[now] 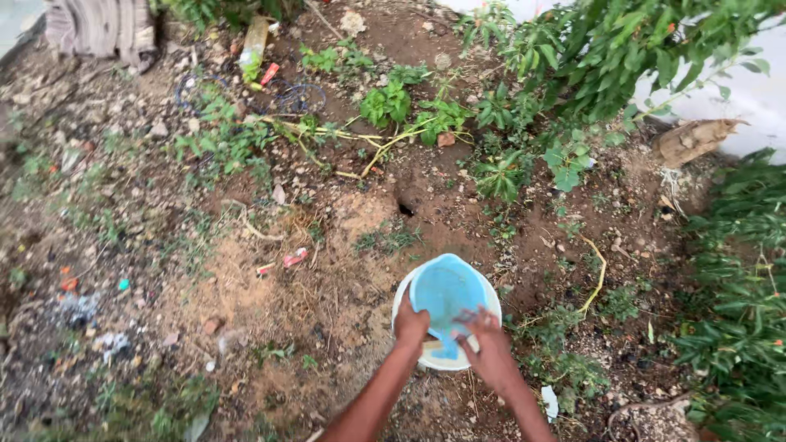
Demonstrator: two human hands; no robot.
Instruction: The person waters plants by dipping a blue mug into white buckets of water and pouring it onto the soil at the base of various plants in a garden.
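Observation:
A white round bucket (488,301) stands on bare soil, and a light blue sheet or lid (446,290) lies across its mouth. My left hand (409,325) presses on the near left edge of the blue cover and the bucket's rim. My right hand (487,348) grips the blue cover at its near right edge, fingers spread over it. What is inside the bucket is hidden by the cover.
Dry dirt with litter scraps surrounds the bucket. A small hole (405,209) opens in the soil beyond it. Green plants (393,102) grow at the back, a leafy bush (622,49) at top right, more foliage (737,311) along the right edge, and a cut log (696,139).

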